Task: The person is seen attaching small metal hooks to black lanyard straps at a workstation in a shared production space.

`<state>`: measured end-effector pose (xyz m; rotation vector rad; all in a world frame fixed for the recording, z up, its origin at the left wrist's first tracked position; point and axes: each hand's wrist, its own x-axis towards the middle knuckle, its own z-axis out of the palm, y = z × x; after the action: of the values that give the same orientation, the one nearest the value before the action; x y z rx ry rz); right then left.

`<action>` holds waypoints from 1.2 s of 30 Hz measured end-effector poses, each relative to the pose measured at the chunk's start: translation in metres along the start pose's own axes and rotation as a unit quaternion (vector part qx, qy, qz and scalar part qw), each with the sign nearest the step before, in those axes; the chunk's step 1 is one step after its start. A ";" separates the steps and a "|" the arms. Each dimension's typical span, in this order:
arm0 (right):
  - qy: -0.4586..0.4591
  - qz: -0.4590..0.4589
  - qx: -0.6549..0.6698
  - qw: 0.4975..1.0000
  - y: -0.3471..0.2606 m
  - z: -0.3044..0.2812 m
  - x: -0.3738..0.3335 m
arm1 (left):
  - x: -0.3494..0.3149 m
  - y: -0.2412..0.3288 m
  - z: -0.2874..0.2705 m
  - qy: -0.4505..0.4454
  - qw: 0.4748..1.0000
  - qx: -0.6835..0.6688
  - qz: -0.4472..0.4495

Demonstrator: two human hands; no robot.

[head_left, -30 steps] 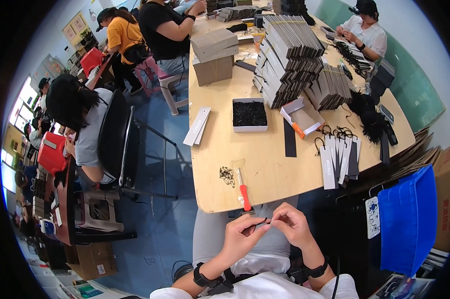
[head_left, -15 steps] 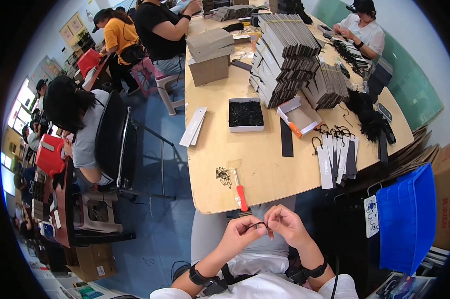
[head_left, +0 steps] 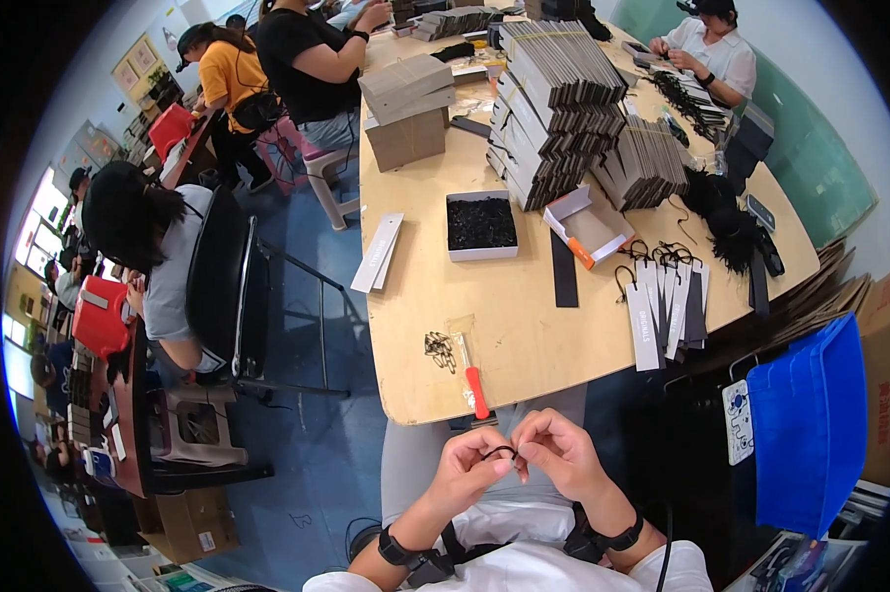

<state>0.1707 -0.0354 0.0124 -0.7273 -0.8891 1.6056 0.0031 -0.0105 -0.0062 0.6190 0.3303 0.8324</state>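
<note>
Over my lap, just off the table's near edge, my left hand (head_left: pixel 470 468) pinches a thin black cord (head_left: pixel 502 449), which bows up in a small curve. My right hand (head_left: pixel 561 458) is close beside it, thumb and fingertips pressed together at the cord's other end. Whether a small part sits between the fingertips is too small to tell. Beyond my hands, a red-handled tool (head_left: pixel 475 391) lies at the table edge. A small heap of dark loops or clips (head_left: pixel 440 351) is to its left.
On the table (head_left: pixel 415 385) are a white box of small black pieces (head_left: pixel 481 227), an open orange-and-white box (head_left: pixel 590 229), hang tags with black cords (head_left: pixel 646 326), and tall tag stacks (head_left: pixel 553 109). A blue bin (head_left: pixel 810 424) stands right. Several people work nearby.
The black cord now shows as a clearer, larger curve between my hands. Both hands keep their pinch and have shifted only slightly. The whole view has moved a little.
</note>
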 end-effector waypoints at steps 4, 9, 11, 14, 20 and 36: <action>0.013 -0.011 -0.034 0.999 -0.002 0.002 0.001 | -0.003 0.003 -0.003 0.023 0.990 0.139 0.027; -0.003 -0.017 0.000 1.000 -0.001 -0.001 -0.001 | -0.003 0.011 0.006 0.049 0.973 0.218 0.059; 0.006 0.013 -0.034 0.999 -0.002 0.000 0.001 | -0.005 0.012 0.005 0.052 0.974 0.215 0.047; 0.006 0.013 -0.090 0.996 -0.001 0.000 0.002 | -0.004 0.013 0.005 0.053 0.982 0.178 0.030; 0.022 -0.048 -0.231 0.971 0.005 0.006 0.001 | -0.005 0.011 0.001 0.064 0.973 0.213 0.063; 0.069 -0.089 -0.314 0.943 -0.004 0.005 0.002 | -0.002 0.013 0.007 0.138 0.914 0.365 0.110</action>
<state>0.1683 -0.0335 0.0181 -1.1465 -1.3406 1.0870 -0.0018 -0.0081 0.0071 1.2560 0.8640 1.0145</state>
